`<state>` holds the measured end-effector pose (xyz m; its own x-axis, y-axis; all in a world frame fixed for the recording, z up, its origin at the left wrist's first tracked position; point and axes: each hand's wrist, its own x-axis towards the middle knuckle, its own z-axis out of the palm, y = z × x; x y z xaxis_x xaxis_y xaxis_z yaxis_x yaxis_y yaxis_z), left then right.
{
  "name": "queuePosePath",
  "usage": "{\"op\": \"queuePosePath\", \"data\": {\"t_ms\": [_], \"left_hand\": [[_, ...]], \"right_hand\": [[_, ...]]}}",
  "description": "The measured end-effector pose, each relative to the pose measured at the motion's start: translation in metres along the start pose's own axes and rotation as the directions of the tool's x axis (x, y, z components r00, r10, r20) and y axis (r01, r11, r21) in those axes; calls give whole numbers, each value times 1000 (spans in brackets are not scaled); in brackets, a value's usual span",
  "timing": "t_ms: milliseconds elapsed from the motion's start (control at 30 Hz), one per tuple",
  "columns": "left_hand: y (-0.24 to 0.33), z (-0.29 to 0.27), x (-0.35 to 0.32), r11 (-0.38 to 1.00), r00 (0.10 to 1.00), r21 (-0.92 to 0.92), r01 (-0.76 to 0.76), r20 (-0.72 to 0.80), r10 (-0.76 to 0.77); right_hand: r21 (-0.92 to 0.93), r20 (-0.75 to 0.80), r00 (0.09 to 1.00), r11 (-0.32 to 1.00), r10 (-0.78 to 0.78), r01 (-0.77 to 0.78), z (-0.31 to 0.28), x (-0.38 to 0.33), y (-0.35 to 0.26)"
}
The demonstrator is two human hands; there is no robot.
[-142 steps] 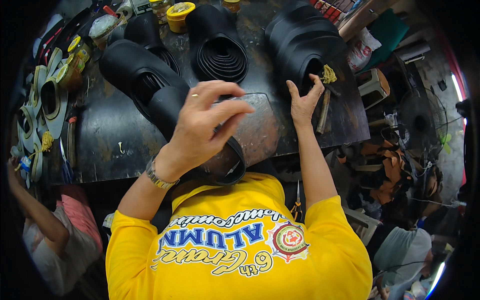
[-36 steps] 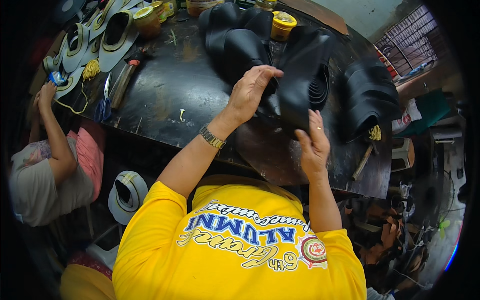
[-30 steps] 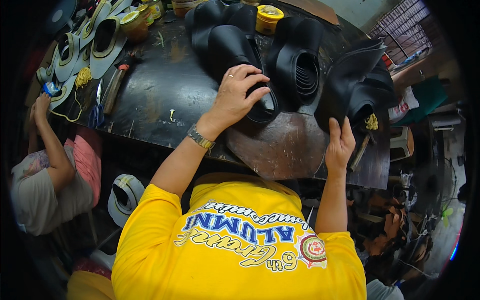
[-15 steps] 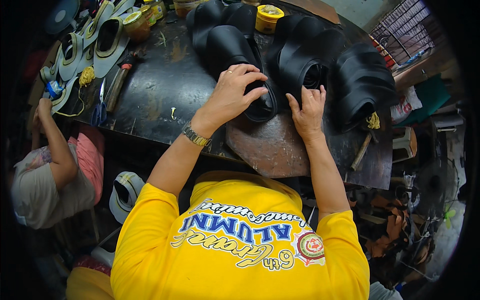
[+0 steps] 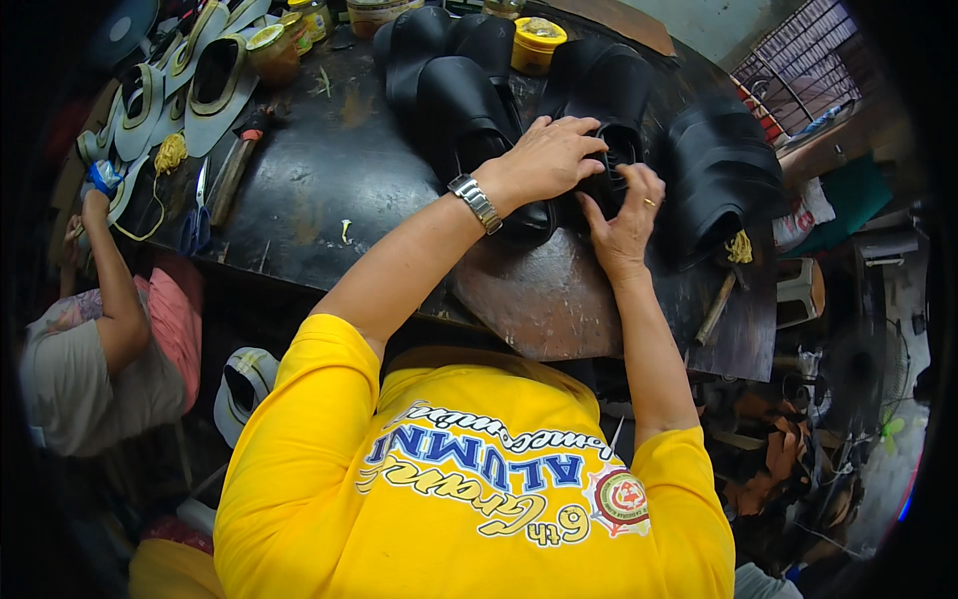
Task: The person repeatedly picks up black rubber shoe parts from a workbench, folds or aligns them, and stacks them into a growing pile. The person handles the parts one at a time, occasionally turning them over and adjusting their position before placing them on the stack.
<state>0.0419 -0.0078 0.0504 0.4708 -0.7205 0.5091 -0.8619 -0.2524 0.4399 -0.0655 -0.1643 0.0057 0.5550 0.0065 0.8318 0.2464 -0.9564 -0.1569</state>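
Both hands are at a black shoe upper (image 5: 611, 85) in the middle of the far side of the table. My left hand (image 5: 551, 160) reaches across from the left, its bent fingers on the edge of the opening; its thumb is hidden. From the right, my right hand (image 5: 624, 220) has its curled fingers and thumb around the near end of the same upper. Beneath my left wrist lies another black upper (image 5: 461, 100), partly covered. Nested black uppers (image 5: 723, 170) rest to the right, apart from my hand.
A brown board (image 5: 539, 299) lies at the table's near edge. Yellow tub (image 5: 537, 45) and jars (image 5: 274, 55) stand at the back. Scissors (image 5: 197, 215), a hammer (image 5: 239, 175) and grey uppers (image 5: 215, 90) lie left, beside a co-worker's arm (image 5: 115, 290). Another wooden handle (image 5: 716, 307) lies right.
My left hand has moved right, from the left black upper to the middle one. My right hand has shifted slightly, its fingers more curled. The middle upper's opening now points more toward me.
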Motion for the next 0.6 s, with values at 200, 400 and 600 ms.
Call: {"op": "queuePosePath", "data": {"t_ms": [200,400,600], "left_hand": [[10,-29,-23,986,954,-134,-102,-294,58],[-26,-54,-80,951,588,-138,275,-759,-280],[-57,-48,-113,529,623,-779,338,-236,-746]], "right_hand": [[-126,139,950,956,281,-264,26,10,6],[-246,221,915,927,338,-283,38,20,11],[192,181,980,975,81,-116,5,35,-49]]}}
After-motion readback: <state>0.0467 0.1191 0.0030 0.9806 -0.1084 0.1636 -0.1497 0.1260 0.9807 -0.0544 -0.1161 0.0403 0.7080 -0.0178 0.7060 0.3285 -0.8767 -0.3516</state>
